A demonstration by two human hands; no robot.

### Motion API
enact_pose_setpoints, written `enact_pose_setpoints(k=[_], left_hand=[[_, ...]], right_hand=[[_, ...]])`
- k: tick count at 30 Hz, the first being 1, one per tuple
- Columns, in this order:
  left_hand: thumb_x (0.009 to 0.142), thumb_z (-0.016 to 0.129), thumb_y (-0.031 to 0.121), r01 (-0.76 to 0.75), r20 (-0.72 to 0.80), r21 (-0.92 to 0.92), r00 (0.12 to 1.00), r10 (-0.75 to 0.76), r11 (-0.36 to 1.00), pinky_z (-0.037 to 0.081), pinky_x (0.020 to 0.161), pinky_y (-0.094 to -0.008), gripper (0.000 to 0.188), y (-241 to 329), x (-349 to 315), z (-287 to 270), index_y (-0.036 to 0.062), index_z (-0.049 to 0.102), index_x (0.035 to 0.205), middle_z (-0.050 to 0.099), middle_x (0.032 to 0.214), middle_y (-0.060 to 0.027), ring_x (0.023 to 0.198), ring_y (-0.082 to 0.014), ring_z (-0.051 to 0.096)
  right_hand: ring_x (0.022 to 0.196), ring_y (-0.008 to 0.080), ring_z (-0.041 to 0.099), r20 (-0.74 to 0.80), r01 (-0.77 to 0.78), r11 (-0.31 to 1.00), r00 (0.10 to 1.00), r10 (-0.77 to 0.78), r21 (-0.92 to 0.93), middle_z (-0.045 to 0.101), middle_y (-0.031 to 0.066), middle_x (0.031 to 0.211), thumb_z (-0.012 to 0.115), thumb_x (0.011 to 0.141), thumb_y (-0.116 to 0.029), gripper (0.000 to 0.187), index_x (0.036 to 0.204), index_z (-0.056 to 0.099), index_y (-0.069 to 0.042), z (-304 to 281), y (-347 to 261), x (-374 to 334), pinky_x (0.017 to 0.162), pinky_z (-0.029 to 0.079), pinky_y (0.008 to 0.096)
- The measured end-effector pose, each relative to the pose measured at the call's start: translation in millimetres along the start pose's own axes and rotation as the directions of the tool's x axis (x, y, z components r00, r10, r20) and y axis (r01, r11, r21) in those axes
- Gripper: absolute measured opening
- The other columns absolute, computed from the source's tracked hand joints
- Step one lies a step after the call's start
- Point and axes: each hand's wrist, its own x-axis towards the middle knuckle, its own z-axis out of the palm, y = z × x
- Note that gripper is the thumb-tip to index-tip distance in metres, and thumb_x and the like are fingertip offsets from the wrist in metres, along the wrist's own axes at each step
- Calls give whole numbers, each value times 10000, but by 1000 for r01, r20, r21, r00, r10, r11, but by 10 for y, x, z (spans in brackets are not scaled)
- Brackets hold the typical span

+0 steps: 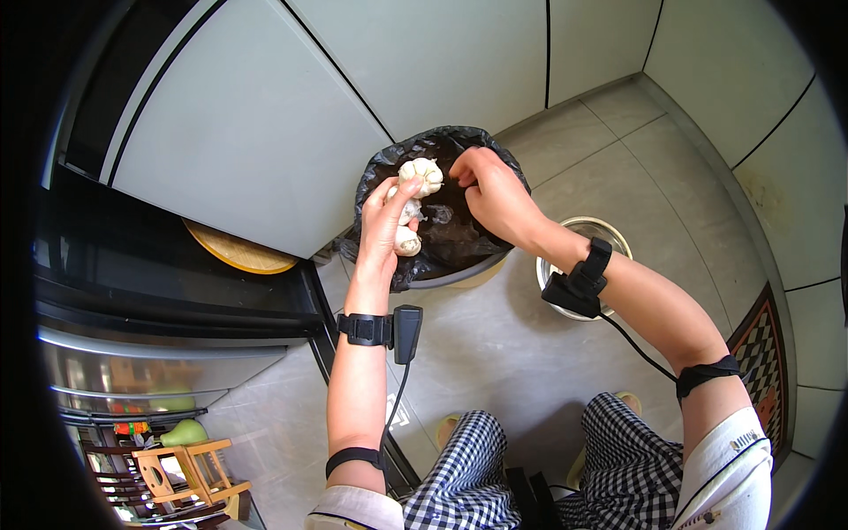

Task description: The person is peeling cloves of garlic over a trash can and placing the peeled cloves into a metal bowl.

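My left hand [382,228] is closed around garlic bulbs [422,177]. Three pale bulbs show, the top one pinched by the thumb, the others lower along the fingers. They are held over a trash bin [477,275] lined with a black plastic bag [455,135]. On the bin's right side, my right hand [496,193] hangs over the opening with its fingers curled in, apart from the garlic. Whatever its fingertips may hold is hidden. Dark, crumpled plastic and other contents lie in the bin, too dim to make out.
A round metal bowl [626,240] sits on the tiled floor, partly under my right forearm. Pale cabinet doors [256,115] border the bin. A round wooden board [238,252] lies at left, a patterned mat [761,362] at right, a wooden chair [199,468] lower left.
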Motion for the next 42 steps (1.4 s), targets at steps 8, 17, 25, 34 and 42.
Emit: enact_pose_setpoints(k=[8, 17, 25, 34, 42], left_hand=[[796, 755, 299, -48, 136, 94, 990, 34, 994, 389, 450, -191, 307, -37, 15, -37, 48, 650, 940, 573, 718, 17, 526, -39, 486], [784, 756, 278, -51, 218, 101, 976, 28, 994, 377, 451, -187, 283, 6, -36, 38, 59, 656, 934, 565, 714, 33, 549, -29, 484], [823, 712, 318, -50, 132, 66, 990, 41, 997, 383, 447, -190, 313, -41, 38, 68, 57, 623, 972, 568, 770, 11, 556, -34, 482], [853, 677, 331, 38, 125, -160, 992, -18, 986, 393, 446, -205, 365, -47, 49, -20, 50, 582, 1064, 570, 832, -37, 540, -83, 474], [817, 713, 359, 36, 115, -167, 993, -17, 985, 409, 473, -193, 393, -52, 40, 0, 55, 599, 1038, 570, 837, -8, 612, -48, 504]], right_hand=[[918, 166, 635, 329, -337, 814, 925, 191, 474, 672, 136, 1021, 620, 876, -155, 316, 1113, 580, 49, -212, -186, 129, 774, 527, 290], [664, 165, 559, 196, -197, 954, 969, 153, 226, 597, 125, 736, 448, 856, -70, 171, 950, 550, 29, -165, -174, 146, 600, 447, 324], [884, 161, 557, 537, -643, 320, 761, 364, 696, 563, 76, 882, 473, 925, -68, 160, 1027, 560, 19, -123, -120, 119, 779, 484, 310], [1005, 206, 599, 444, -465, 586, 875, 193, 663, 593, 125, 1017, 521, 935, -80, 228, 1088, 536, 89, -115, -17, 175, 925, 499, 336], [927, 217, 656, 525, -588, 535, 801, 286, 606, 604, 133, 1069, 492, 947, -102, 245, 1144, 499, 44, -237, -206, 130, 773, 546, 314]])
